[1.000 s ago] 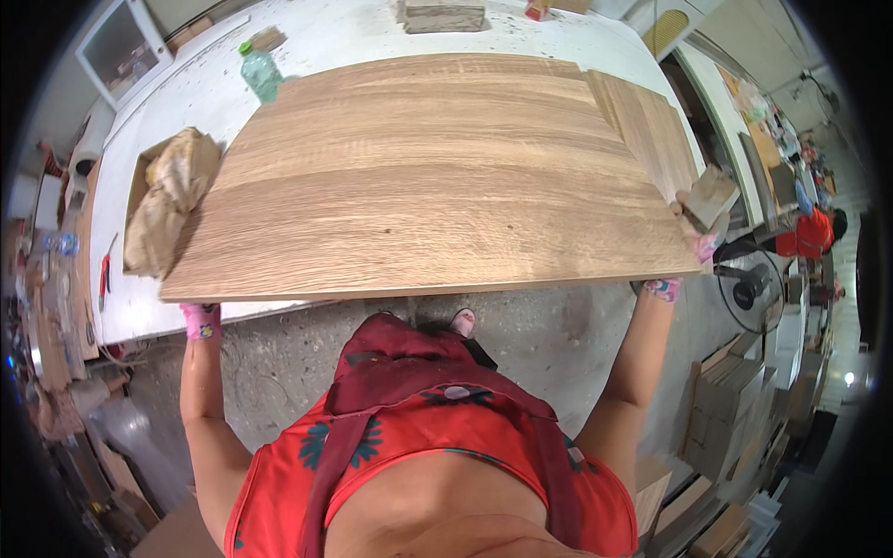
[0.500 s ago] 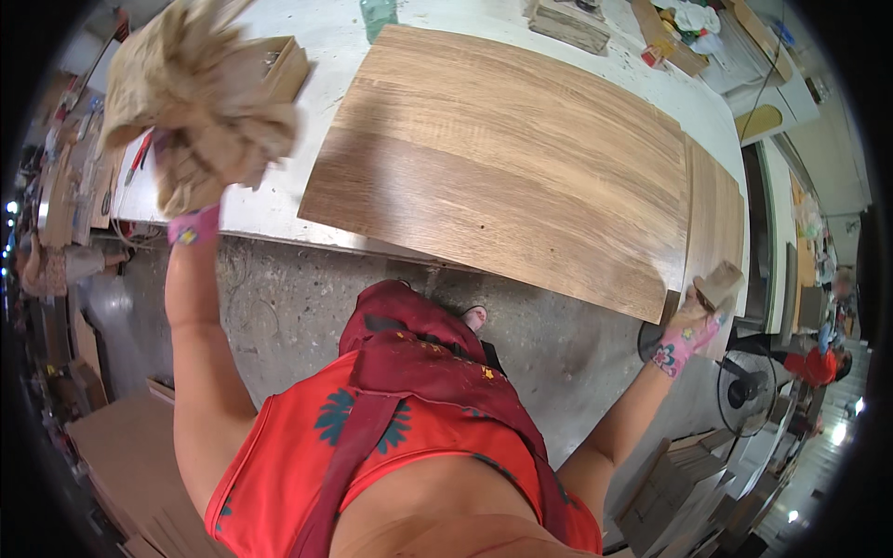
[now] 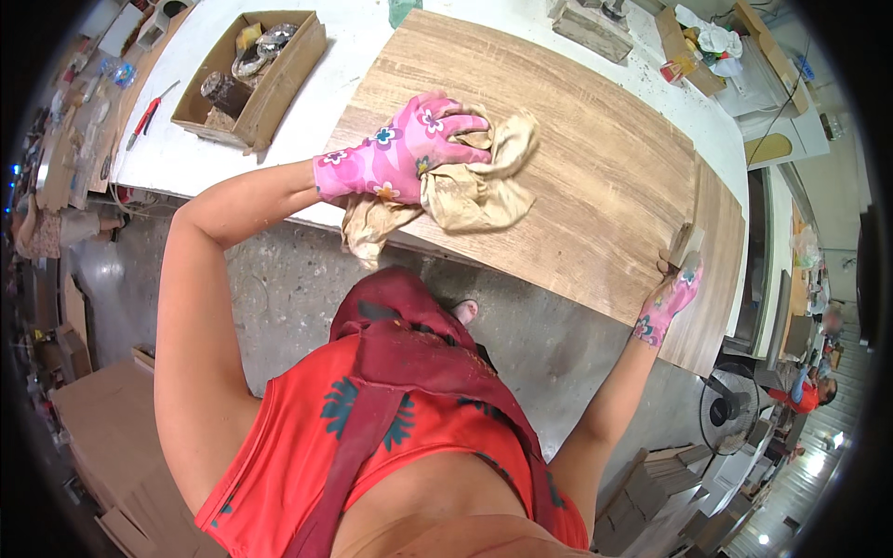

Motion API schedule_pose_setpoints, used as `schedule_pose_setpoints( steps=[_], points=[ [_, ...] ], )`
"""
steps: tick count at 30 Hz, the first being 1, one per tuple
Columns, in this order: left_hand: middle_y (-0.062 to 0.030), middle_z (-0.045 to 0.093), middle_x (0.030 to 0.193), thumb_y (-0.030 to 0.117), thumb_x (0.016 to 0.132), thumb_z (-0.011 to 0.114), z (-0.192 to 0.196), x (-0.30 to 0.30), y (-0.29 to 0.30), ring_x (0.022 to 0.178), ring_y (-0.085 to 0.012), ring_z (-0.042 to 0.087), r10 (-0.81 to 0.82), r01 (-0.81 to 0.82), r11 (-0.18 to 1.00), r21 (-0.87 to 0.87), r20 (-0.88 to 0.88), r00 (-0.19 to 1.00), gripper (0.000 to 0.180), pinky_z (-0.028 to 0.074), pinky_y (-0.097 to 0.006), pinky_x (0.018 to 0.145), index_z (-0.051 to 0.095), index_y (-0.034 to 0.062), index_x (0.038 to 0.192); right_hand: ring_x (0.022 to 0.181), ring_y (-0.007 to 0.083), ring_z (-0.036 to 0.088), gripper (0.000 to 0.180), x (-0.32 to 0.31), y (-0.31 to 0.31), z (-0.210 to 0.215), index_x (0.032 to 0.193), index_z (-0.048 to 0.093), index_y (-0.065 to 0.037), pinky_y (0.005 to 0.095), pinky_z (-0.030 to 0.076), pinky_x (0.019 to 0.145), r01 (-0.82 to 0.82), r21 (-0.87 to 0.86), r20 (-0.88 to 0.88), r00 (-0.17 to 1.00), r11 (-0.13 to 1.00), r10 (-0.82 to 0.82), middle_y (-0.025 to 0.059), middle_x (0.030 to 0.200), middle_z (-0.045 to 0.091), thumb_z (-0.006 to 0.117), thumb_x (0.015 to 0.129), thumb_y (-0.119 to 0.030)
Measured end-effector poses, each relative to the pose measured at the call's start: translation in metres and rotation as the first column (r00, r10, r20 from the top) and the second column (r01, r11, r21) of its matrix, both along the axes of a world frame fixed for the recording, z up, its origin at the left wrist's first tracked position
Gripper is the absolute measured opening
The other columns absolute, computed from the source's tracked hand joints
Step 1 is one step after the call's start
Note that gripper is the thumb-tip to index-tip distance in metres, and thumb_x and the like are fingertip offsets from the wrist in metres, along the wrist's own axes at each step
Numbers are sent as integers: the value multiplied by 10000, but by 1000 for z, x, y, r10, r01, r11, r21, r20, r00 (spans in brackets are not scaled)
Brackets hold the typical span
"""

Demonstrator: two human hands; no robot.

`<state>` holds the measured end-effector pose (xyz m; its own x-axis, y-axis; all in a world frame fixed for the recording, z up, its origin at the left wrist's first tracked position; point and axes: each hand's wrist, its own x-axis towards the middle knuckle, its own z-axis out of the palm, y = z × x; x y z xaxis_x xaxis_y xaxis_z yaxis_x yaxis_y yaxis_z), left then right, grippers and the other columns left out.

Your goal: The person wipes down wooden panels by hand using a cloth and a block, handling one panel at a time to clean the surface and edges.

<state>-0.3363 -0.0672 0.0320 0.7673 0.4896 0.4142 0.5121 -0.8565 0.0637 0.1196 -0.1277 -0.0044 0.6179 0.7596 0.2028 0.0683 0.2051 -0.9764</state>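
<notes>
The left hand (image 3: 402,149) pressed a soft, limp rag (image 3: 470,181) onto the stiff board (image 3: 577,167), fingers closed; the right hand (image 3: 672,296) probably gripped its edge.

The panel (image 3: 577,158) lies on the table (image 3: 344,56); a rag (image 3: 470,191) sits on its near left part, a box (image 3: 256,79) left of it, a fan (image 3: 730,409) below right

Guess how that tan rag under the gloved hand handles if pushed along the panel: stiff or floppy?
Likely floppy: the rag bunches in folds under the left hand and a tail droops over the edge of the wood panel. Probably light, since it crumples freely. It should slide rather than roll, dragging a little on the flat grain.
</notes>
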Motion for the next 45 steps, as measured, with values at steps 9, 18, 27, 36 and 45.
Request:
schedule_pose_setpoints(
  steps=[9, 18, 27, 36, 45],
  points=[
    [-107, 590, 1184, 292, 611, 767, -33, 41, -24, 1084, -322, 564, -18, 116, 970, -212, 416, 909, 504, 445, -449, 953, 655, 177, 1088, 902, 240, 643, 529, -33, 24, 27, 1314, 452, -12, 299, 532, 641, -360, -108, -83, 932, 927, 353, 187, 1157, 583, 519, 913, -350],
    [-113, 537, 1294, -15, 620, 597, -24, 61, -65, 1209, -270, 479, -156, 411, 608, -679, 405, 901, 703, 366, -340, 1026, 528, 117, 1308, 983, 290, 603, 431, -321, 61, 93, 1165, 609, -123, 396, 497, 881, -791, -383, 904, -214, 477, 370, 152, 1117, 618, 593, 814, -373],
    [-84, 526, 1311, -16, 804, 474, -50, 73, -72, 1167, -203, 522, -93, 482, 451, -751, 498, 862, 556, 428, -322, 954, 475, 132, 1340, 1060, 355, 510, 411, -411, 47, 75, 1182, 621, -158, 442, 437, 902, -728, -683, 670, -589, 65, 452, 182, 1137, 537, 664, 779, -222],
    [-24, 574, 1122, 188, 567, 674, -41, 74, -60, 1067, -242, 526, -161, 334, 871, -361, 433, 887, 487, 375, -458, 945, 639, 238, 1051, 995, 300, 556, 320, -400, 181, 58, 1121, 669, -154, 390, 503, 891, -626, -600, 761, -255, 498, 597, 209, 1013, 590, 585, 873, -337],
    [-12, 564, 1121, 199, 514, 696, -38, 71, -60, 1057, -240, 525, -161, 314, 883, -348, 403, 901, 512, 351, -440, 972, 641, 245, 1022, 1002, 324, 595, 395, -390, 303, 52, 1165, 657, -196, 399, 466, 886, -333, -398, 916, -96, 855, 389, 193, 1071, 617, 601, 810, -362]
  ],
)
